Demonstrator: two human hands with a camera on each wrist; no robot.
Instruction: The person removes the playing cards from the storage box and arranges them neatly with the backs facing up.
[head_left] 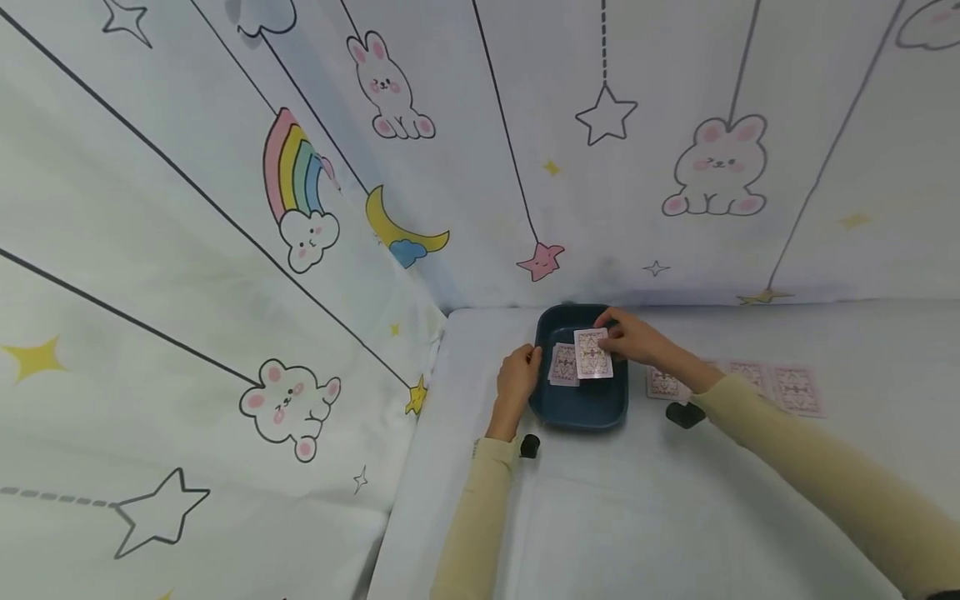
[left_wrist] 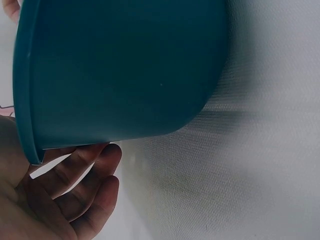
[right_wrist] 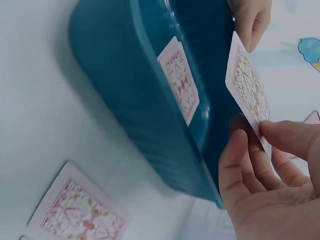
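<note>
A dark teal plastic tray (head_left: 577, 417) stands on the white table, with a couple of patterned playing cards (head_left: 563, 367) lying face down and overlapping inside it. My right hand (head_left: 633, 340) pinches another playing card (head_left: 592, 353) between thumb and fingers above the tray. In the right wrist view that held card (right_wrist: 248, 85) is tilted, its red patterned back showing. At the tray's left side, my left hand (head_left: 517, 375) grips the rim. From the left wrist view, its fingers (left_wrist: 100, 200) lie curled along the outer wall below the rim; the thumb is hidden there.
To the right of the tray, several face-down cards (head_left: 797, 390) lie in a row, partly covered by the right forearm. A white cloth wall (head_left: 465, 208) printed with rabbits and stars rises right behind the tray, and another (head_left: 187, 333) stands to the left.
</note>
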